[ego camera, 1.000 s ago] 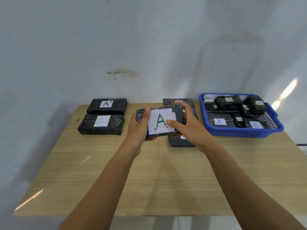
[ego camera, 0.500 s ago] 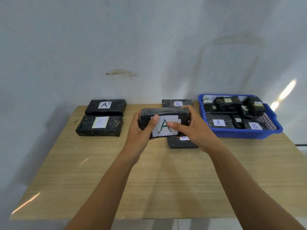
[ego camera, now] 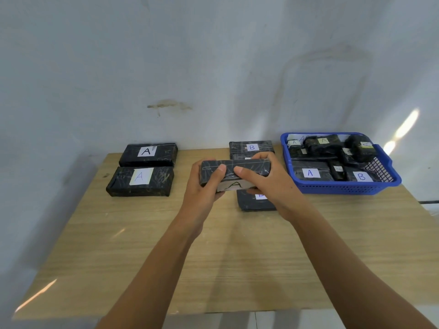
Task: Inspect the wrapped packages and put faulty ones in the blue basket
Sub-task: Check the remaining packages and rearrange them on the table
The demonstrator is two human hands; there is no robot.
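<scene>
both hands grip one black wrapped package [ego camera: 247, 168], held in the air to the left of the blue basket [ego camera: 344, 187] and clear of the table [ego camera: 213, 257]. left hand [ego camera: 202, 186] curls round its left end, thumb [ego camera: 219, 170] pressed on the upturned long side. right hand [ego camera: 268, 186] wraps the right end, thumb on the same face, fingers over the far edge. the package is tipped so its white label [ego camera: 235, 185], marked "a", faces toward the person and shows only foreshortened along the lower edge.

basket: sits on the table, its far side close to the wall [ego camera: 213, 67]. contents: a flat black package labelled "a" [ego camera: 310, 173] at the front left of the basket, one labelled "b" [ego camera: 361, 176] at the front right, and several smaller, lumpier black bundles [ego camera: 323, 144] piled along the back, some with small labels. exact count cannot be told. part of the mesh floor shows bare at the basket's right end.

left of the basket, just beside it: a stack with a "b" package [ego camera: 251, 148] on top at the far edge of the table, and a nearer black package [ego camera: 254, 203] partly hidden under the right hand, its label mostly covered.

further left of the basket, well apart: two flat packages labelled "a", a far one [ego camera: 148, 154] and a near one [ego camera: 140, 181], lying one just behind the other.
</scene>
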